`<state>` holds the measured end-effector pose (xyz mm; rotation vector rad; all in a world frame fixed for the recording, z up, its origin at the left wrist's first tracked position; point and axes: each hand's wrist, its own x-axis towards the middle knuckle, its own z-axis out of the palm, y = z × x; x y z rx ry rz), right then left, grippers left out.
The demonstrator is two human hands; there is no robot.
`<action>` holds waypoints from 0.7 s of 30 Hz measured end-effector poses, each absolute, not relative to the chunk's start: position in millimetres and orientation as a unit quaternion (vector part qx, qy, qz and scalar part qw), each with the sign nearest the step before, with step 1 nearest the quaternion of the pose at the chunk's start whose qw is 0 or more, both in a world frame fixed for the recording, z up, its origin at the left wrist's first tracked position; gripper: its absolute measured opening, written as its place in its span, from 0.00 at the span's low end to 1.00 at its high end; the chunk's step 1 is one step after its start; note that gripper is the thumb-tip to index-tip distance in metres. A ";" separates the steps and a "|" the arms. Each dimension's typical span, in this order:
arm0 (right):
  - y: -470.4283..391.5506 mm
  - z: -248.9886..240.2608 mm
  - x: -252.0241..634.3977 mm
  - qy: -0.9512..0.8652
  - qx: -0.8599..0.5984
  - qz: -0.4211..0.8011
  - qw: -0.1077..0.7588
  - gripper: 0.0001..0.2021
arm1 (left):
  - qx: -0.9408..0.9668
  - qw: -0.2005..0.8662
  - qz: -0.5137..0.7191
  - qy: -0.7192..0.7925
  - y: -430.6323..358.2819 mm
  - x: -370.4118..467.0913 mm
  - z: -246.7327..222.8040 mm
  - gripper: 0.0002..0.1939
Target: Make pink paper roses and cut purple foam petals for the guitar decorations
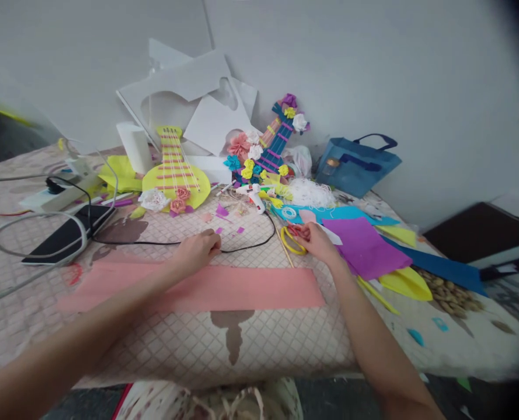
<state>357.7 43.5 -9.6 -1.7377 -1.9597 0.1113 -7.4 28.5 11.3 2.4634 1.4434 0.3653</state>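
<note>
A long pink paper strip (pixel 250 289) lies across the near part of the table. My left hand (pixel 200 251) is closed just above the strip's far edge, by a black cord; what its fingers hold, if anything, is hidden. On the right, my right hand (pixel 314 238) has its fingers bent around the red part of a pair of scissors, beside a yellow ring-shaped handle (pixel 295 248). A thin wooden stick (pixel 284 248) lies left of that hand. Beyond both hands rests a white glue gun (pixel 254 198) with its cord curving over the table.
At the back stand a yellow paper guitar (pixel 171 175), a blue one with flowers (pixel 277 143), white foam boards (pixel 176 84) and a blue bag (pixel 358 163). Purple paper (pixel 368 248) lies right. A black tablet-like object (pixel 69 236) and a power strip (pixel 58 195) are left.
</note>
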 end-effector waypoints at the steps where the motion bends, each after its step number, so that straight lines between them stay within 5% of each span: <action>1: 44.1 -10.9 355.0 -0.719 -0.646 0.045 0.251 0.14 | 0.848 0.130 0.128 0.498 29.8 -7.1 10.4 0.06; 11: 32.6 10.8 354.3 -0.702 -0.653 0.112 0.261 0.18 | 0.841 0.175 0.161 0.487 12.1 -19.7 22.1 0.10; 21: -28.8 32.8 367.3 -0.658 -0.582 0.363 0.311 0.21 | 0.864 0.220 0.098 0.442 -11.5 -33.2 25.5 0.10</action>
